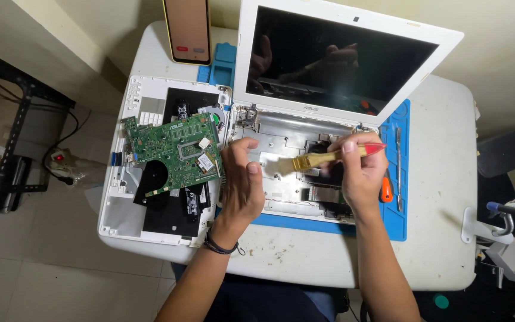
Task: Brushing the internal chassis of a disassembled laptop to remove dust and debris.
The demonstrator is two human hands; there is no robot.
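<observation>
1. Head view: my right hand (362, 173) is clamped around the wooden handle of a paintbrush (323, 157) with a red tip, holding it level so the pale bristles point left over the opened laptop base (281, 140).
2. My left hand (242, 179) rests curled on the left part of that base, fingers bent together, just beside the bristles; I cannot tell whether it grips anything.
3. The base lies on a blue mat (397, 220) on the white surface (448, 179), with the white-framed dark screen (335, 59) standing open behind it.
4. To the left, a green motherboard (171, 152) lies tilted on the removed white bottom cover (120, 214).
5. A phone (189, 30) stands at the back; an orange-handled tool (387, 191) and a metal pry tool (399, 167) lie on the mat to the right.
</observation>
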